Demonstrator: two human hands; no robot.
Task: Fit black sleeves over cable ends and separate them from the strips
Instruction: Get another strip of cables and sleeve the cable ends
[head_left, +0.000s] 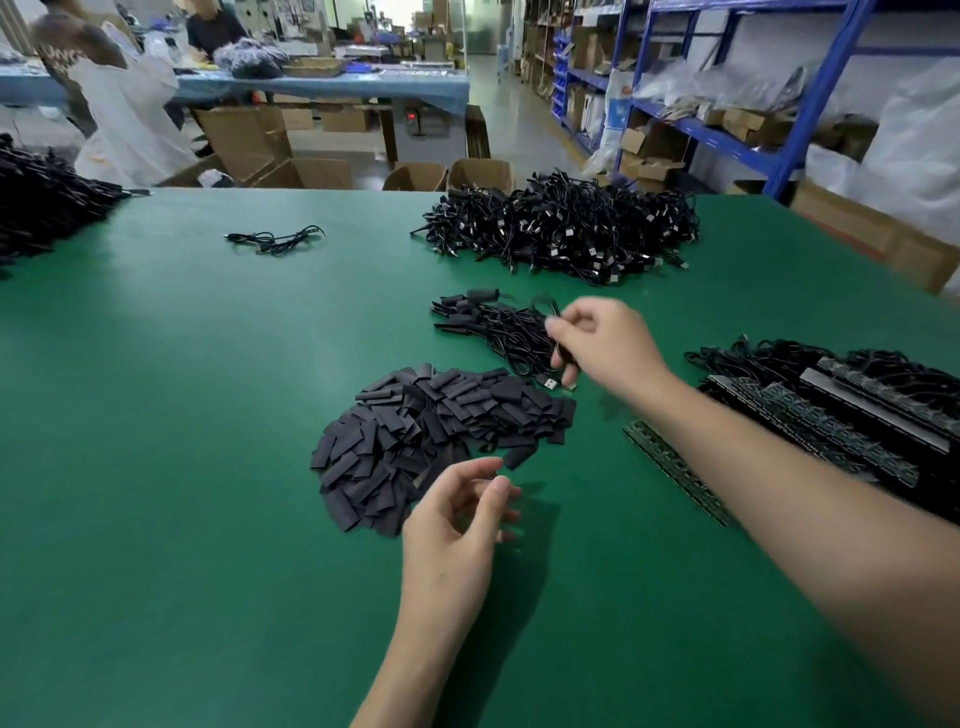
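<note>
A heap of flat black sleeves lies in the middle of the green table. My left hand hovers at its near right edge, fingers apart and holding nothing. Just beyond, a small pile of sleeved black cables rests on the table. My right hand is over that pile's right end, its fingers closed on a black cable whose metal plug hangs below the hand. To the right lie black strips with cables attached, and one single strip lies nearer.
A large tangle of black cables sits at the far middle, a lone cable at the far left, and another dark pile at the left edge. Cardboard boxes, blue shelving and people stand beyond the table.
</note>
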